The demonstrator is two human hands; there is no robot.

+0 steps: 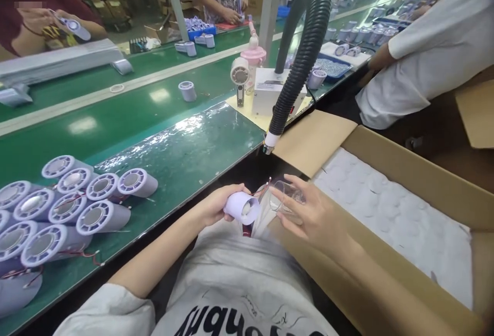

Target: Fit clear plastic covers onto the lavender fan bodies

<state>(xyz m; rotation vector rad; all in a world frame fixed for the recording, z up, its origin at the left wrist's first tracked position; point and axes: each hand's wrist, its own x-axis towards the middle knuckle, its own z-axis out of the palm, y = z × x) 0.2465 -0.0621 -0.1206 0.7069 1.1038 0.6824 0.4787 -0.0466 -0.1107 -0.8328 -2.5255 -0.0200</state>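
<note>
My left hand [216,205] is closed round a short lilac plastic cylinder [242,207] with thin red wires hanging from it, held over my lap. My right hand [314,212] grips a clear transparent tube [284,199] just to the right of the cylinder, the two parts nearly touching. A heap of several similar lilac cylinders [73,207] with round grilled ends and red wires lies on the green bench at my left.
An open cardboard box [405,166] lined with white foam stands at my right. A black corrugated hose [304,53] arches down over the bench edge. Beyond it are a white unit [272,94], a green conveyor [116,115] and other people working.
</note>
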